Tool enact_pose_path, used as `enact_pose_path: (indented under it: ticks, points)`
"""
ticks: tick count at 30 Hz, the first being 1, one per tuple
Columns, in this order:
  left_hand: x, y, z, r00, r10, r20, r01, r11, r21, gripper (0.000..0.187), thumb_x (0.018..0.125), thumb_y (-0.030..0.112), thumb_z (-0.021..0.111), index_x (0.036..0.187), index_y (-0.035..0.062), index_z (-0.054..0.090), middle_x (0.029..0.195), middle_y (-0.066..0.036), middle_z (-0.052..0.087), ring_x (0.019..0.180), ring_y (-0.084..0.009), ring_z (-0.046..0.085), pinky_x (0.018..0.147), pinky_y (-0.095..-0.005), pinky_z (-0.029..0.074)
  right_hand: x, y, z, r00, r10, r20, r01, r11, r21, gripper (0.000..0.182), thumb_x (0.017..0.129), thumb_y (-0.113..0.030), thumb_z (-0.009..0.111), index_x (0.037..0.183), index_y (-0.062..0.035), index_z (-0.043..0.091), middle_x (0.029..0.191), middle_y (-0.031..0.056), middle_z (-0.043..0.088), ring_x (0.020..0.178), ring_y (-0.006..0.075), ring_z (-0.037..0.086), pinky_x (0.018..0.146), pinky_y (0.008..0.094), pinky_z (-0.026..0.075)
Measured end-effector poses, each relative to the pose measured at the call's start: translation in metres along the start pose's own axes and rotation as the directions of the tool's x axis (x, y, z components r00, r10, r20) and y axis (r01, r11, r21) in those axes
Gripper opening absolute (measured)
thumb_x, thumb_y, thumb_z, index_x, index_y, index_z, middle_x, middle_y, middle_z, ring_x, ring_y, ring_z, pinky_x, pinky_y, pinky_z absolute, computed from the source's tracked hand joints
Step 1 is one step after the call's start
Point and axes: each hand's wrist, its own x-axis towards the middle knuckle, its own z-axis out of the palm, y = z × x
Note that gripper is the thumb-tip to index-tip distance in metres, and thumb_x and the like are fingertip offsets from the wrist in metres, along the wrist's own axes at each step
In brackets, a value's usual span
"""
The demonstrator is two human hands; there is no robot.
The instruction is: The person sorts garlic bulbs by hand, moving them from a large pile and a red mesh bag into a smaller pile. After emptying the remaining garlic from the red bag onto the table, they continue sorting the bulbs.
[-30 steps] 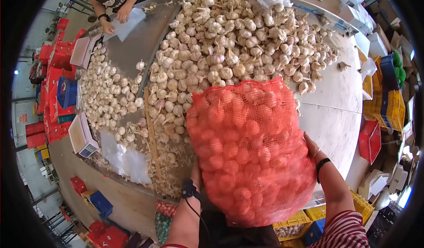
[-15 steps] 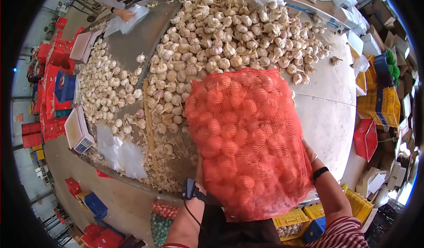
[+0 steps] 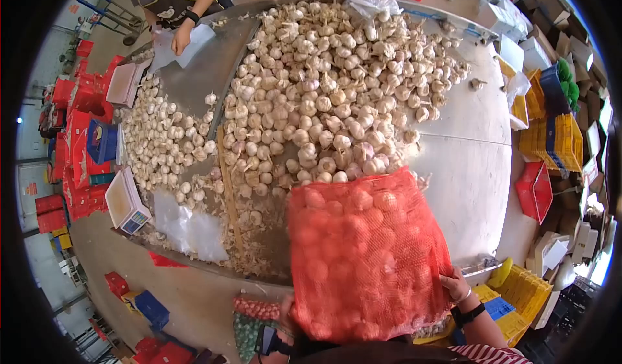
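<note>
A red mesh bag [image 3: 369, 254] full of garlic bulbs is tilted over the near edge of the steel table [image 3: 463, 189]. Its far end rests against the large garlic pile [image 3: 324, 85]. My right hand [image 3: 455, 286] grips the bag's lower right side, fingers closed on the mesh. At the lower left side, my left hand [image 3: 287, 313] holds the bag too, its fingers partly hidden behind it. Bulbs lie loose right beyond the bag's far end.
A wooden strip [image 3: 230, 189] separates the pile from smaller bulbs [image 3: 172, 131] on the left. Two scales [image 3: 127, 202] stand along the left edge near plastic bags [image 3: 188, 228]. Across the table, a co-worker's hand [image 3: 181, 39] holds a clear bag. Yellow crates [image 3: 551, 145] stand at right.
The bag has come down and back toward me, both hands moving with it. More loose bulbs now show beyond its far end, and the bag looks less full. The co-worker's arms have shifted.
</note>
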Motion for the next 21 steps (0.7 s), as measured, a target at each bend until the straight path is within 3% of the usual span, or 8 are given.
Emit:
enact_pose_path:
  ticks: [1,3,5,9,11,13,15,21]
  points:
    - [-0.008,0.002,0.002,1.000,-0.023,0.006,0.023,0.999,0.033,0.050,0.090,0.034,0.047,0.121,-0.0032,0.055,0.118,-0.015,0.062,0.108,-0.0289,0.060,0.100,-0.0423,0.045,-0.005,0.003,0.000,0.968,0.244,0.053,-0.248,0.923,0.295,0.032,0.084,-0.006,0.063,0.115,0.0008,0.063,0.111,0.0121,0.066,0.101,0.0182,0.061,0.088,0.0329,0.049]
    - [-0.014,0.004,0.014,0.998,-0.005,-0.068,0.004,1.000,-0.006,0.048,0.089,0.034,0.049,0.119,-0.0027,0.057,0.117,-0.014,0.063,0.109,-0.0283,0.060,0.100,-0.0418,0.045,0.007,0.005,0.005,0.967,0.253,0.029,-0.251,0.928,0.275,0.031,0.087,-0.008,0.058,0.116,0.0021,0.062,0.108,0.0128,0.068,0.103,0.0185,0.061,0.089,0.0327,0.048]
    - [-0.003,0.008,0.025,0.992,0.047,-0.114,-0.051,0.998,-0.029,0.042,0.089,0.031,0.052,0.115,-0.0009,0.059,0.114,-0.013,0.064,0.109,-0.0263,0.060,0.099,-0.0389,0.045,0.039,0.013,0.006,1.000,-0.007,-0.005,0.006,0.993,-0.118,0.033,0.092,-0.018,0.054,0.116,0.0039,0.061,0.111,0.0120,0.067,0.103,0.0184,0.061,0.090,0.0321,0.048]
    - [0.047,0.008,0.003,0.974,0.073,-0.214,-0.068,0.997,0.031,0.040,0.088,0.030,0.056,0.115,0.0005,0.060,0.111,-0.012,0.065,0.106,-0.0260,0.061,0.097,-0.0375,0.046,0.079,0.003,0.008,0.994,-0.101,-0.032,0.090,0.967,-0.237,0.046,0.098,-0.034,0.046,0.118,0.0053,0.060,0.113,0.0112,0.066,0.104,0.0183,0.060,0.092,0.0312,0.047]
    - [0.056,0.019,0.020,0.958,0.101,-0.268,-0.069,0.990,0.126,0.040,0.088,0.030,0.058,0.116,0.0008,0.060,0.111,-0.012,0.065,0.105,-0.0263,0.061,0.097,-0.0378,0.047,0.097,0.031,-0.004,0.957,0.258,-0.135,-0.236,0.959,0.156,0.056,0.100,-0.044,0.040,0.120,0.0046,0.058,0.117,0.0125,0.064,0.104,0.0216,0.061,0.095,0.0319,0.045]
    - [0.060,0.038,0.035,0.982,-0.061,-0.178,0.066,0.998,0.019,0.044,0.088,0.037,0.055,0.115,0.0034,0.061,0.114,-0.012,0.065,0.106,-0.0277,0.061,0.097,-0.0406,0.047,0.110,0.047,-0.010,0.978,0.158,-0.133,-0.148,0.986,0.083,0.060,0.100,-0.047,0.035,0.120,0.0041,0.058,0.117,0.0137,0.063,0.104,0.0236,0.061,0.096,0.0333,0.045]
    - [0.071,0.048,0.037,0.978,-0.067,-0.198,0.057,0.997,-0.057,0.041,0.090,0.034,0.054,0.117,0.0038,0.061,0.114,-0.013,0.065,0.104,-0.0292,0.063,0.094,-0.0424,0.049,0.124,-0.007,0.005,0.875,0.393,0.281,-0.469,0.550,0.691,0.053,0.099,-0.042,0.042,0.120,0.0043,0.058,0.118,0.0148,0.063,0.106,0.0249,0.061,0.097,0.0366,0.046]
    - [0.111,0.072,0.006,0.966,-0.167,-0.198,0.199,0.968,0.152,0.039,0.093,0.032,0.053,0.117,0.0027,0.061,0.114,-0.013,0.065,0.104,-0.0308,0.062,0.097,-0.0444,0.048,0.169,0.010,-0.010,0.811,0.560,0.168,-0.579,0.730,0.363,0.039,0.094,-0.030,0.058,0.115,0.0034,0.058,0.108,0.0147,0.067,0.094,0.0286,0.065,0.087,0.0382,0.052]
